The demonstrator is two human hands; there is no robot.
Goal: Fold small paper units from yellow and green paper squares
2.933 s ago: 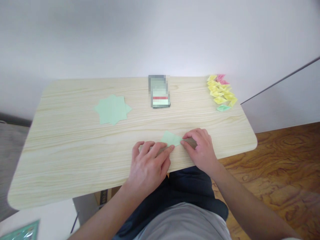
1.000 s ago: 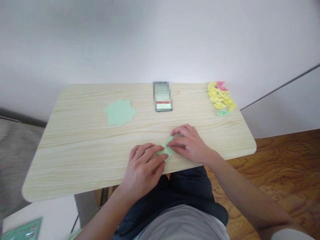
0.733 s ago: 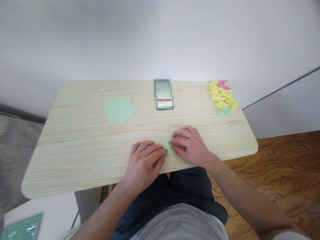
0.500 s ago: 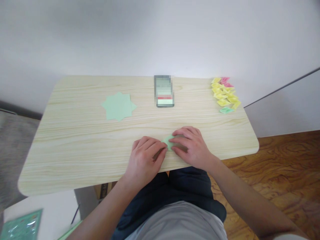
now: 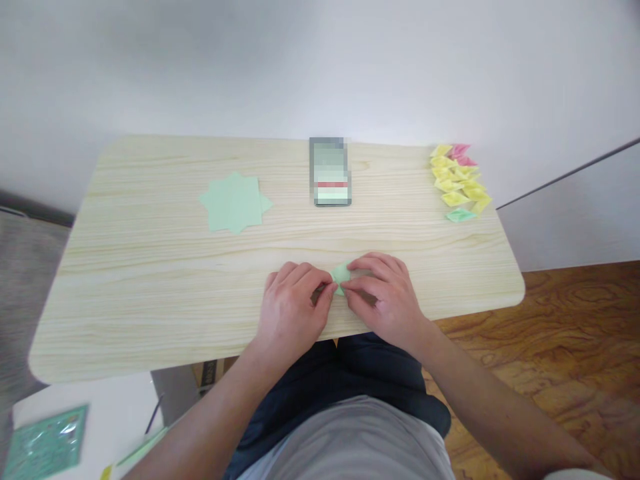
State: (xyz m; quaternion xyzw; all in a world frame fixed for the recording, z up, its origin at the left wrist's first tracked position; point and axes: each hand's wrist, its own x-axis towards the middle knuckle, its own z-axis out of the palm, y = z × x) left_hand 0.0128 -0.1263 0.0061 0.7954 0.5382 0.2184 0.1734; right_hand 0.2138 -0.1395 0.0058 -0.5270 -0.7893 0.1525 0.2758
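A small piece of folded green paper [image 5: 342,274] lies near the table's front edge, between my two hands. My left hand [image 5: 297,300] pinches its left side between thumb and index finger. From the right, my right hand [image 5: 387,293] grips the same paper, thumb and index finger close together at its lower edge and another finger resting on its upper right. The fingers cover much of the paper, so its exact fold is hidden.
Flat green paper sheets [image 5: 235,203] lie stacked crosswise at the left. A phone [image 5: 330,172] rests at the table's back middle. Several folded yellow paper pieces [image 5: 455,199], pink ones [image 5: 463,153] and a green one [image 5: 461,215] sit at the right. A green packet [image 5: 47,440] lies lower left.
My right thumb and index finger have closed together at the paper's lower edge, nearer my left fingertips. The whole view has shifted slightly; the other things on the table keep their places.
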